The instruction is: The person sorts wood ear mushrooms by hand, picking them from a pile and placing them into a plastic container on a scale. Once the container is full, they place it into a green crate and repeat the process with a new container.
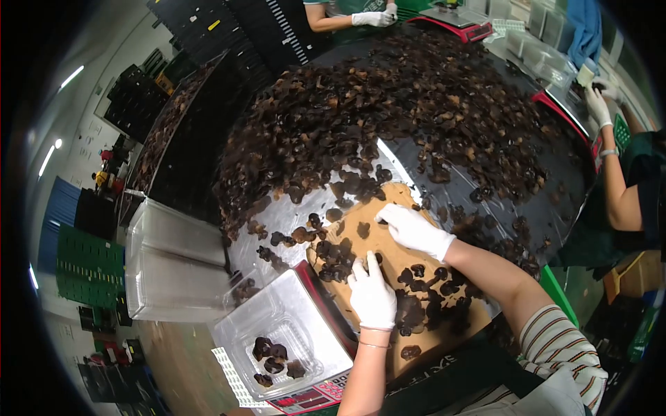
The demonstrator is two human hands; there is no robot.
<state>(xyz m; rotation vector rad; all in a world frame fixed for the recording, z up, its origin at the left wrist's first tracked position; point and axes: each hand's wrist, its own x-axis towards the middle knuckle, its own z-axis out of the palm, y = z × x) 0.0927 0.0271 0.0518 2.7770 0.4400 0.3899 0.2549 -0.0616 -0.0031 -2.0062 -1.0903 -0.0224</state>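
Our white-gloved, loosely parted left grip (372,295) is lying right of the dark ruffled fungus (336,257), nearer than our curled white-gloved right grip (416,232); holds unclear.

Heap (312,111) across far and middle table (444,187). Board (390,255) at near edge, before heap. Left hand (372,295) over board's left part; right hand (415,231) farther forward, to its right. Pieces (424,299) on board: one cluster just left of left hand, another to its right, below right hand. Scale (316,326) left of board; tray (267,319) on it, few pieces inside. Bins (173,267) left of scale; crates (90,267) beyond, farther left. Second scale (451,26) behind heap, third (565,114) at far right; tubs (541,59) between.
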